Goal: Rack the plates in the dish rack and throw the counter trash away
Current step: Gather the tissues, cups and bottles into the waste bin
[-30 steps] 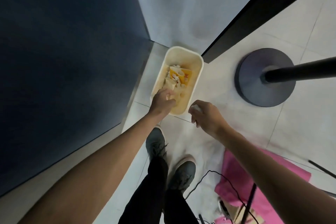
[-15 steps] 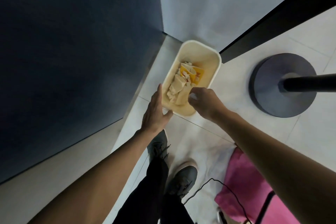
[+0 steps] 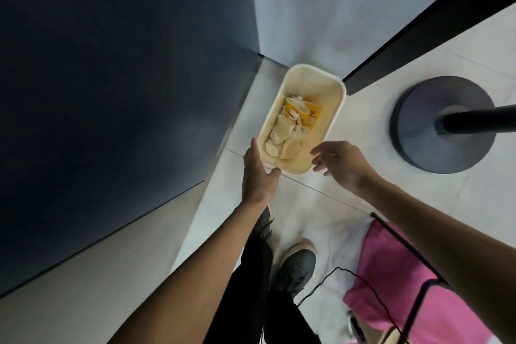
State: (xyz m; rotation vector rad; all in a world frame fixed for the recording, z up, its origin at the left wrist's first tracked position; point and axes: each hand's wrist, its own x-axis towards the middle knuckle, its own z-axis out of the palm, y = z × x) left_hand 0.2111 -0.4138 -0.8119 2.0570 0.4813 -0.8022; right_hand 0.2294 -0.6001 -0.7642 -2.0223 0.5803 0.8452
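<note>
A cream rectangular trash bin [image 3: 336,109] stands on the floor in a corner between dark cabinets. Crumpled paper and a yellow wrapper [image 3: 293,123] lie inside it. My left hand [image 3: 258,170] hovers flat at the bin's near left corner, fingers straight, holding nothing. My right hand [image 3: 339,160] hangs over the bin's near right edge with fingers spread and nothing in them. No plates or dish rack appear in this view.
A dark round stand base with a pole [image 3: 444,123] sits on the floor right of the bin. A pink bag [image 3: 391,276] and a black cable [image 3: 349,274] lie at lower right. My shoes [image 3: 296,268] stand on the pale tiles below the bin.
My right hand, closed over a small white piece before, has spread its fingers over the bin. My left hand has drawn out of the bin to its near left corner.
</note>
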